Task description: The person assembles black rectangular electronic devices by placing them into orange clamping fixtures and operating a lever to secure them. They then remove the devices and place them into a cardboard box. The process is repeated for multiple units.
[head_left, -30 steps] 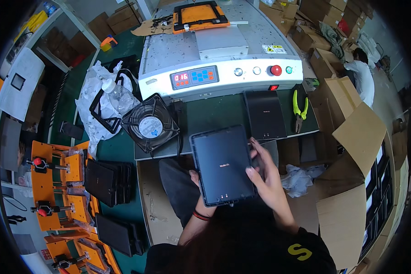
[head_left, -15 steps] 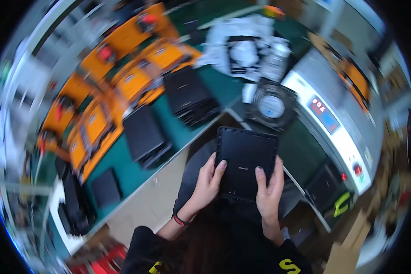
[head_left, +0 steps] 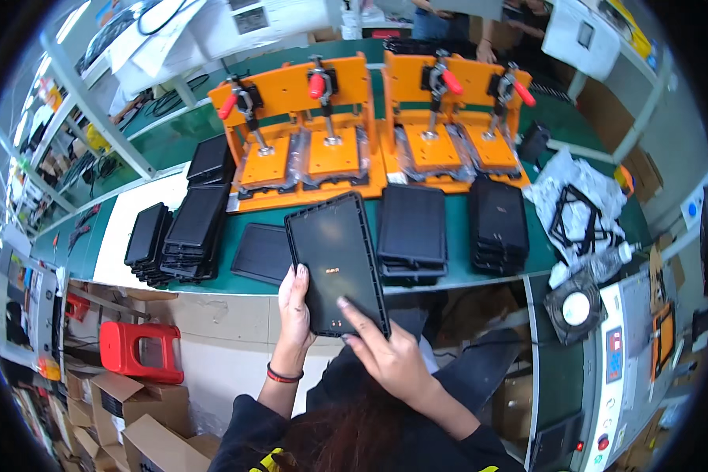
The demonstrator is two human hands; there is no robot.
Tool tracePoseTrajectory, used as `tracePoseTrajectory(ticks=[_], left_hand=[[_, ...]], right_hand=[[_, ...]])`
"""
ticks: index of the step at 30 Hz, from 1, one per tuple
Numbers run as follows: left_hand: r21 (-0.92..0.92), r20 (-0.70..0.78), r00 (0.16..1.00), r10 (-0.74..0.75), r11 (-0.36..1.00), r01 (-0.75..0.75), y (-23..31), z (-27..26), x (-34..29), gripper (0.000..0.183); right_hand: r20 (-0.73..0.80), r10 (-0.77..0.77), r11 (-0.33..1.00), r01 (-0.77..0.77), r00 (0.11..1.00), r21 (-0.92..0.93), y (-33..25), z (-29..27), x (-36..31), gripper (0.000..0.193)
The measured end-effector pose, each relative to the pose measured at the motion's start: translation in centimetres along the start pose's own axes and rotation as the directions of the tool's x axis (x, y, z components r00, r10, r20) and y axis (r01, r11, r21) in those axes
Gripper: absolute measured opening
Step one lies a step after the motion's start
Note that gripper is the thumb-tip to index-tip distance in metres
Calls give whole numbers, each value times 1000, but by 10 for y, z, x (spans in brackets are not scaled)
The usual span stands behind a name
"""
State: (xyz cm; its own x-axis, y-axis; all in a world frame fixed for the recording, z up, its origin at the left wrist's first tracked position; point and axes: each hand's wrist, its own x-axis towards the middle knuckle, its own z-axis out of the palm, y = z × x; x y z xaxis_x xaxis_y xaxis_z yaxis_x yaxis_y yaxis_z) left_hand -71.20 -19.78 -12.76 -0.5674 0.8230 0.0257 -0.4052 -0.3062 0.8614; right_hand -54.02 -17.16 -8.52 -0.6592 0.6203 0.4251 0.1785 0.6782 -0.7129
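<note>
A flat black rectangular tablet-like panel (head_left: 338,244) with a raised, notched rim is held over the table's front edge. Small light marks show at its middle and near its lower end. My left hand (head_left: 294,307) is closed on its lower left edge, thumb on top, the other fingers mostly hidden beneath. My right hand (head_left: 389,350) lies at the lower right, its index finger stretched onto the panel's face. The right thumb is apart from that finger, close to the lower edge. Behind the panel, another flat black panel (head_left: 258,253) lies on the green table.
Two orange clamp fixtures (head_left: 299,185) (head_left: 456,177) with red-handled clamps stand behind. Black panels are stacked left (head_left: 189,236) and right (head_left: 413,224) (head_left: 499,220). Rightward are plastic bags (head_left: 562,169), a fan (head_left: 578,307) and a grey-white machine (head_left: 617,346). A red stool (head_left: 140,352) stands lower left.
My view has swung to the right, bringing the fixtures to the centre. The panel has tilted, and my right hand has left its right edge for its lower face.
</note>
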Motion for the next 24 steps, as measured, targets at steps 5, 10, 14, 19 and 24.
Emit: tracePoseTrajectory(ticks=[5, 10, 14, 19, 24], left_hand=[[254, -34, 998, 59, 966, -49, 14, -46, 33, 34], [551, 3, 979, 203, 817, -171, 76, -78, 99, 60], [800, 49, 418, 907, 215, -561, 100, -62, 207, 62], [662, 533, -27, 846, -436, -610, 108, -34, 318, 73], [743, 600, 25, 800, -545, -389, 165, 18, 334, 47]], right_hand=[[60, -33, 978, 19, 998, 209, 11, 54, 42, 30], [136, 110, 871, -162, 985, 465, 27, 82, 84, 18], [146, 370, 652, -368, 918, 662, 41, 83, 98, 16], [113, 333, 702, -326, 936, 633, 44, 87, 103, 17], [173, 369, 651, -387, 913, 653, 52, 83, 93, 18]])
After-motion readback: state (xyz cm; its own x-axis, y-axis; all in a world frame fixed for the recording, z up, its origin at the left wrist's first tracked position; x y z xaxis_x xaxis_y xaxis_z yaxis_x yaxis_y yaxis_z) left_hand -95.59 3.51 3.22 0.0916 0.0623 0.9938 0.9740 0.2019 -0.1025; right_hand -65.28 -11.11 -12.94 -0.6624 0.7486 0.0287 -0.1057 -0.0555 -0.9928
